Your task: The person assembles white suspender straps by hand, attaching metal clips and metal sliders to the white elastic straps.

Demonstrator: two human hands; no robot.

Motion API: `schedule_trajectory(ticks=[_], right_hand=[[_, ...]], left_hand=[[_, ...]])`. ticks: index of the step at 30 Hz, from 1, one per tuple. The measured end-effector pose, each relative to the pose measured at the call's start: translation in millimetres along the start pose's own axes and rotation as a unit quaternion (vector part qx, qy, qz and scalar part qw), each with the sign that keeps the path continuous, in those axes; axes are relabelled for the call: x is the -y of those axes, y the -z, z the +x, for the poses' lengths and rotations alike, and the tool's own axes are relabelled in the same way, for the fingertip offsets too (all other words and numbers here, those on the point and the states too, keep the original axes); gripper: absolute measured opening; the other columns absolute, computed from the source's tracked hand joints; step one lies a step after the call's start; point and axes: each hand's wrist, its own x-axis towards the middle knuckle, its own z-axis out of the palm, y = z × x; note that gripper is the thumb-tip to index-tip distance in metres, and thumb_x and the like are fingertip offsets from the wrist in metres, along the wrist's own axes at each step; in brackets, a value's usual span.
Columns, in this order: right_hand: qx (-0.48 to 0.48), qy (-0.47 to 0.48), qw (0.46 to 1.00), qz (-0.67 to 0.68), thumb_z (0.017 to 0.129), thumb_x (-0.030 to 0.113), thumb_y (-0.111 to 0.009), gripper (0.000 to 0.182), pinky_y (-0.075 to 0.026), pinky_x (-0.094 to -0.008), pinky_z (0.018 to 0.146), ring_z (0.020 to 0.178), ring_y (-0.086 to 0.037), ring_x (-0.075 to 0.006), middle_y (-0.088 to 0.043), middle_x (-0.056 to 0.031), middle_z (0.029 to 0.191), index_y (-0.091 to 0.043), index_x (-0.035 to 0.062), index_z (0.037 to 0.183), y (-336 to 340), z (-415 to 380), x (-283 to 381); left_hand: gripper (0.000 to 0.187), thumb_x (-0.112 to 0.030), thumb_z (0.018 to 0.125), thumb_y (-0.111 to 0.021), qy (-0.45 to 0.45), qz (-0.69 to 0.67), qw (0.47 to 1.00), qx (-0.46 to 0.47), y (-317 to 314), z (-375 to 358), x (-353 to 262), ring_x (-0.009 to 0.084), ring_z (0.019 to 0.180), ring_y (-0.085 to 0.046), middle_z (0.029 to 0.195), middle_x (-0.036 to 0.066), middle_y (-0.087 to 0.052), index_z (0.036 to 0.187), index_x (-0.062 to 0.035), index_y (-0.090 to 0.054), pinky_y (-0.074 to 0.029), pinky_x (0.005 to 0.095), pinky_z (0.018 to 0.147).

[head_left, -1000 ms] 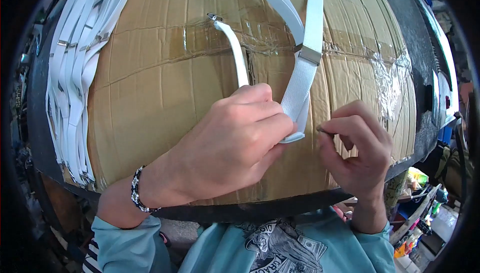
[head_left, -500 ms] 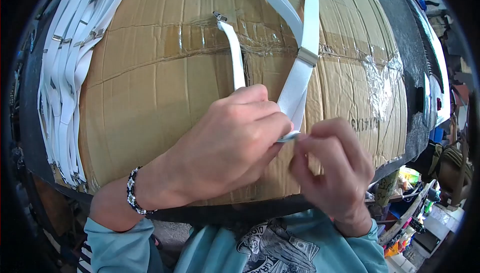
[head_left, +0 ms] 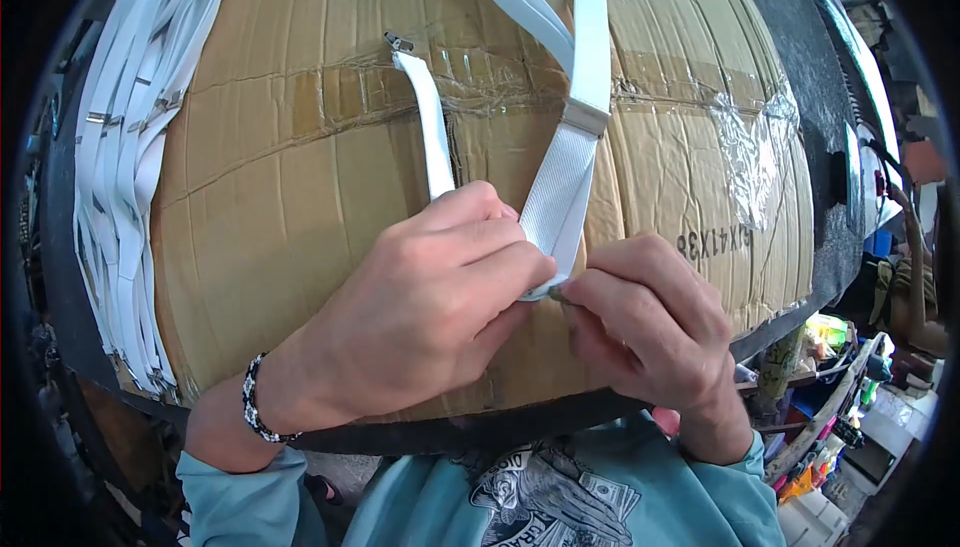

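Note:
White elastic suspenders lie across a cardboard sheet, with a metal slide buckle on the wide strap. My left hand is closed on the strap's lower end, its fingers covering part of the band. Close beside it, my right hand pinches the folded strap end at the fingertips; a small greyish bit shows there, too small to make out. A narrower strap piece runs up from under my left hand to a metal clip at its far end.
The creased, taped cardboard covers a dark round-edged table. Along its left side lies a bundle of white straps with metal fittings. Colourful clutter stands beyond the table at the lower right.
Both hands and the suspenders appear shifted slightly left and down in view. My right fingers, blurred and more curled before, now pinch steadily at the strap end.

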Motion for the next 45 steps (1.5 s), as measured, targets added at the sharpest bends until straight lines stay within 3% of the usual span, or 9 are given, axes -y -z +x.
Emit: schedule_trajectory(ticks=[5, 12, 20, 25, 30, 45], right_hand=[[0.033, -0.076, 0.997, 0.0, 0.065, -0.009, -0.077, 0.035, -0.054, -0.0373, 0.061, 0.075, -0.064, -0.0269, -0.058, -0.0138, 0.091, -0.065, -0.0066, 0.098, 8, -13, -9], [-0.01, -0.014, 0.999, 0.028, 0.065, -0.007, -0.077, 0.033, -0.054, -0.038, 0.061, 0.075, -0.065, -0.0274, -0.057, -0.0124, 0.091, -0.064, -0.0048, 0.095, -3, 4, 2], [0.043, -0.071, 0.997, -0.003, 0.063, -0.008, -0.077, 0.035, -0.055, -0.037, 0.063, 0.075, -0.065, -0.0277, -0.057, -0.0128, 0.091, -0.064, -0.0053, 0.096, 13, -6, -4], [-0.023, -0.003, 1.0, 0.008, 0.064, -0.008, -0.077, 0.032, -0.054, -0.0341, 0.059, 0.07, -0.066, -0.0253, -0.062, -0.0121, 0.086, -0.068, -0.0027, 0.095, -4, 12, 9], [0.005, -0.006, 1.0, 0.011, 0.068, -0.006, -0.075, 0.03, -0.056, -0.0379, 0.062, 0.076, -0.066, -0.0275, -0.058, -0.0132, 0.092, -0.064, -0.0069, 0.096, 0, 7, 3], [0.016, -0.02, 0.999, -0.018, 0.066, -0.008, -0.076, 0.033, -0.056, -0.038, 0.061, 0.076, -0.067, -0.0279, -0.06, -0.014, 0.093, -0.066, -0.0039, 0.097, 4, 0, -1]], left_hand=[[0.028, 0.007, 0.069, -0.081, 0.001, 0.005, 1.0, -0.006, -2, -1, 1, 0.0292, 0.071, -0.059, 0.074, 0.009, -0.057, 0.094, 0.0018, -0.071, -0.056, 0.0431, 0.084], [0.031, 0.006, 0.066, -0.081, 0.006, 0.006, 1.0, -0.008, -1, 0, -3, 0.0299, 0.073, -0.06, 0.076, 0.01, -0.059, 0.095, 0.002, -0.071, -0.056, 0.0418, 0.083], [0.034, 0.007, 0.065, -0.081, -0.004, 0.015, 1.0, 0.006, 0, -1, 1, 0.0303, 0.075, -0.061, 0.076, 0.01, -0.059, 0.097, 0.0031, -0.07, -0.055, 0.0417, 0.083], [0.036, 0.004, 0.066, -0.081, -0.005, 0.014, 1.0, 0.005, 1, -1, 0, 0.0324, 0.077, -0.061, 0.079, 0.012, -0.061, 0.1, 0.0026, -0.07, -0.055, 0.0421, 0.082], [0.034, 0.002, 0.068, -0.081, -0.007, 0.018, 1.0, 0.013, 2, -2, 2, 0.0341, 0.081, -0.062, 0.082, 0.013, -0.062, 0.1, 0.0024, -0.069, -0.054, 0.0419, 0.08], [0.032, 0.005, 0.067, -0.082, -0.01, 0.015, 1.0, -0.009, -2, -2, 1, 0.0321, 0.081, -0.062, 0.082, 0.012, -0.063, 0.096, 0.0, -0.07, -0.052, 0.0402, 0.072]])
